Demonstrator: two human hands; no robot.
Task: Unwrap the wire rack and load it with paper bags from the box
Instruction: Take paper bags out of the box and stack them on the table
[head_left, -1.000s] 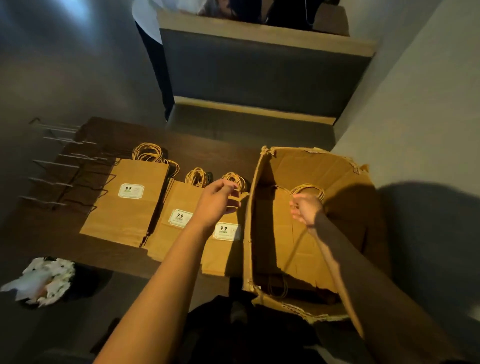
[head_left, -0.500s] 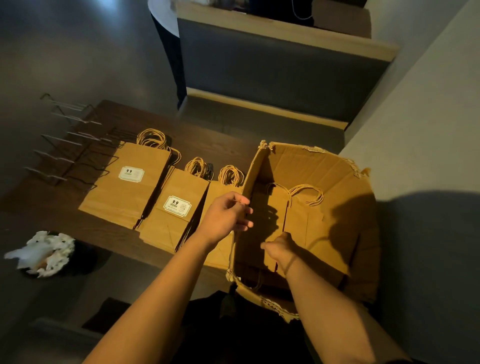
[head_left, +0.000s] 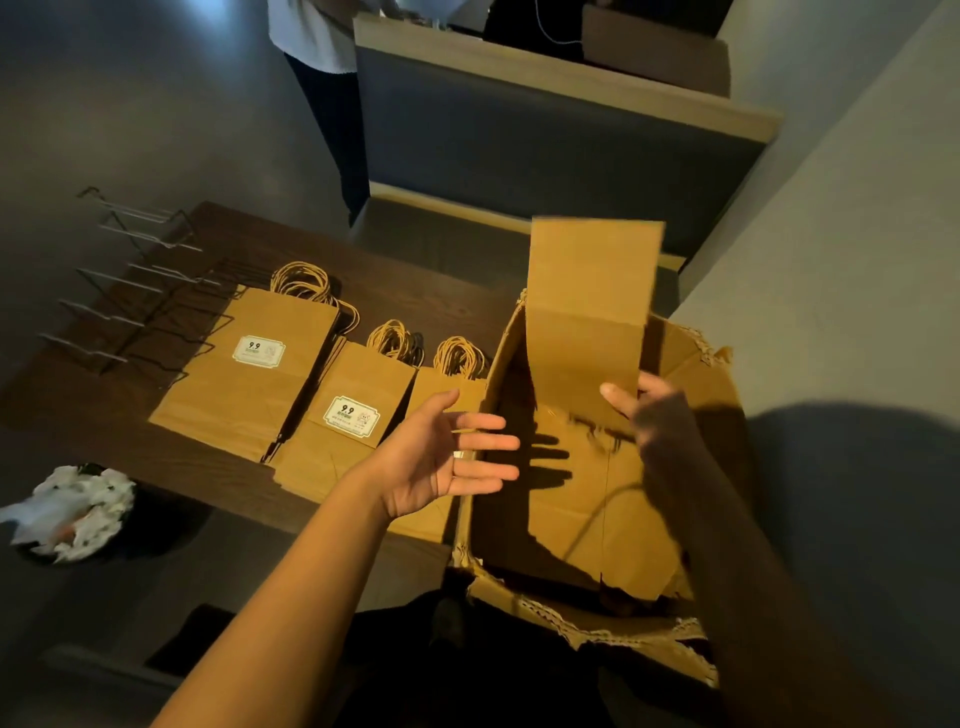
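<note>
My right hand (head_left: 657, 421) holds a flat brown paper bag (head_left: 589, 306) by its lower end, standing it upright above the open cardboard box (head_left: 701, 395). Beside the box's left wall hovers my left hand (head_left: 447, 452), palm up, fingers spread, holding nothing. Three stacks of brown paper bags lie flat on the dark wooden table (head_left: 457, 301): a large stack (head_left: 249, 374), a middle one (head_left: 343, 421) and a third (head_left: 447, 384) against the box. The wire rack (head_left: 130, 291) sits at the table's left end, bare.
A bin (head_left: 72, 512) stuffed with white wrapping stands on the floor at lower left. A padded bench (head_left: 545, 135) runs behind the table, with a person standing (head_left: 322, 78) at its left end. A pale wall (head_left: 831, 249) closes off the right side.
My right hand went down into the box and came up lifting a flat paper bag. My left hand left the third stack and opened palm up beside the box.
</note>
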